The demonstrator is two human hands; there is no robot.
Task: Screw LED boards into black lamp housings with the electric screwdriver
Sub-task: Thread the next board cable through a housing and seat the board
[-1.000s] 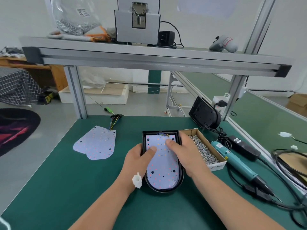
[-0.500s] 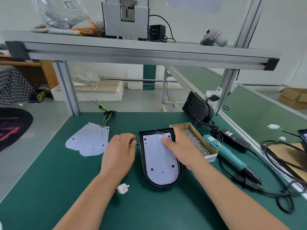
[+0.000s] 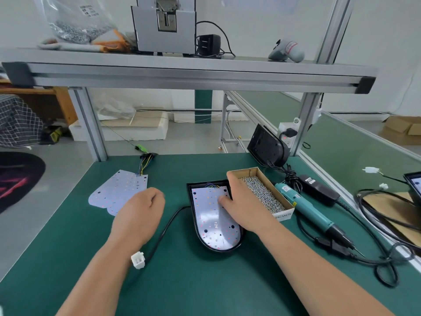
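Observation:
A black lamp housing (image 3: 218, 250) lies in the middle of the green bench with a white LED board (image 3: 214, 224) seated inside it. My right hand (image 3: 246, 206) lies over the housing's right rim, its thumb on the board and its fingers curled down over the outer wall. My left hand (image 3: 141, 215) sits to the left of the housing as a curled fist with nothing visible in it. The teal electric screwdriver (image 3: 305, 207) lies untouched on the bench to the right. Between it and the housing stands a cardboard box of screws (image 3: 262, 195).
Spare LED boards (image 3: 118, 192) with coloured wires lie at the left. A black cable (image 3: 168, 224) runs from the housing to a white connector (image 3: 137, 260) by my left wrist. Another black housing (image 3: 266, 147) leans at the back right, near a power adapter (image 3: 319, 190) and tangled cords.
My left hand has left the board and moved left, curling into a fist. The white connector now lies on the bench, its cable drawn out. My right hand stays on the board.

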